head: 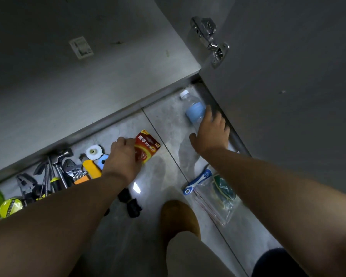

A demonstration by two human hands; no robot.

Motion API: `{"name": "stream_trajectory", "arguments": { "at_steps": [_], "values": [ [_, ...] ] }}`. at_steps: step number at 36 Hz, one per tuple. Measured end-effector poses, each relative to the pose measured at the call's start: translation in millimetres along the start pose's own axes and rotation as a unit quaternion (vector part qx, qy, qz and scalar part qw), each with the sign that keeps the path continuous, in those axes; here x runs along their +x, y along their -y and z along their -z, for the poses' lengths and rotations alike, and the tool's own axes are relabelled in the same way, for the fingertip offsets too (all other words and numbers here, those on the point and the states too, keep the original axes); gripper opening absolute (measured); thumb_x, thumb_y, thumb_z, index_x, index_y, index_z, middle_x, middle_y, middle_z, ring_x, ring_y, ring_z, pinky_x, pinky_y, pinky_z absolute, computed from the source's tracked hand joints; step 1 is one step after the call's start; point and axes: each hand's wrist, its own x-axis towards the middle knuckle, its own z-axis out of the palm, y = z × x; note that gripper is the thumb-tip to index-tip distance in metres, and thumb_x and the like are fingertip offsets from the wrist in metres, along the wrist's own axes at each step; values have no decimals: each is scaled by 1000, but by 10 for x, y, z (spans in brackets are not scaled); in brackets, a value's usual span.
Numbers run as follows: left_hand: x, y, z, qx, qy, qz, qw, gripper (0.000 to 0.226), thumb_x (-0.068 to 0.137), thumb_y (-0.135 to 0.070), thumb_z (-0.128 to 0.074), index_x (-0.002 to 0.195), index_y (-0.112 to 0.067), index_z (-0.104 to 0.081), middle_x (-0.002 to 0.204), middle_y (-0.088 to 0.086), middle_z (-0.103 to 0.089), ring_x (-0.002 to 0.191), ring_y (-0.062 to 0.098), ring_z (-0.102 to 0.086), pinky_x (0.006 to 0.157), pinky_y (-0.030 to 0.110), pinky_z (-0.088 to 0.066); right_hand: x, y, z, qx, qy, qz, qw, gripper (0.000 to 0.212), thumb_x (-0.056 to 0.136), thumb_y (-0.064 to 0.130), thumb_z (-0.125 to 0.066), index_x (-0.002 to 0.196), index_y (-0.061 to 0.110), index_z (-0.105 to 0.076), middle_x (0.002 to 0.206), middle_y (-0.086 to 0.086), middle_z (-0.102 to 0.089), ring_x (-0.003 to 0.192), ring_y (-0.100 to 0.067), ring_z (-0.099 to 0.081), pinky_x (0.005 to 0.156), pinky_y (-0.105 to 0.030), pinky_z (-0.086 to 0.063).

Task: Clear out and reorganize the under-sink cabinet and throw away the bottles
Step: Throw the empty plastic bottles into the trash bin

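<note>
Your left grip [124, 156] pinches a red packet [148, 146] left of the bottle [194, 110]; your right grip [212, 132] rests open-fingered on that bottle, which lies on the dusty tiled floor [168, 120] beside the door [288, 76].

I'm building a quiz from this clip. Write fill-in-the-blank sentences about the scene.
The left hand pinches a ___ packet.
The right hand touches a bottle with a ___ label.
The bottle's cap is ___.
Missing words: red; blue; white.
</note>
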Motion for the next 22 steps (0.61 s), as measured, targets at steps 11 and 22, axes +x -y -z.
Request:
{"name": "stream_trajectory", "arguments": {
  "at_steps": [11, 22],
  "values": [
    [-66, -133, 195, -104, 15, 13, 994, 70, 82, -33, -77, 142, -13, -48, 124, 9, -48, 117, 28, -54, 96, 34, -47, -199, 145, -63, 170, 100, 41, 980, 85, 78, 36, -77, 144, 12, -27, 128, -13, -45, 110, -32, -55, 84, -39, -49],
    [-659, -791, 1073, -205, 9, -19, 979, 42, 76, -21, -83, 107, -21, -55, 88, -5, -62, 77, 11, -63, 62, 22, -49, -866, 25, 903, 396, 129, 42, 908, 62, 70, 24, -76, 119, 25, -38, 121, -10, -46, 101, -25, -58, 82, -42, -55]
  ]
}}
